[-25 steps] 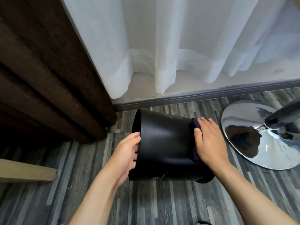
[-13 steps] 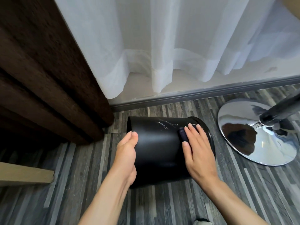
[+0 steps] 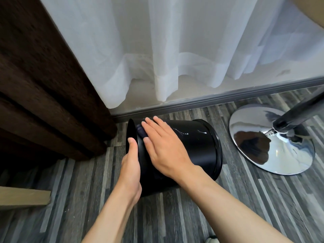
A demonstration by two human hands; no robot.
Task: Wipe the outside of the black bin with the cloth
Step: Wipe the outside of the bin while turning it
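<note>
The floor (image 3: 175,216) is grey striped wood-look plank. A white curtain (image 3: 175,50) hangs at 12 o'clock, a brown curtain (image 3: 43,85) at 10 o'clock. The black bin (image 3: 198,148) lies on its side at the centre, its opening toward 9 o'clock. The left hand (image 3: 131,165) grips the rim. The right hand (image 3: 164,148), flat and unclenched, presses a dark cloth (image 3: 141,131) on the bin's wall. A chrome chair base (image 3: 273,146) stands near at 3 o'clock; free floor lies at 6 o'clock.
</note>
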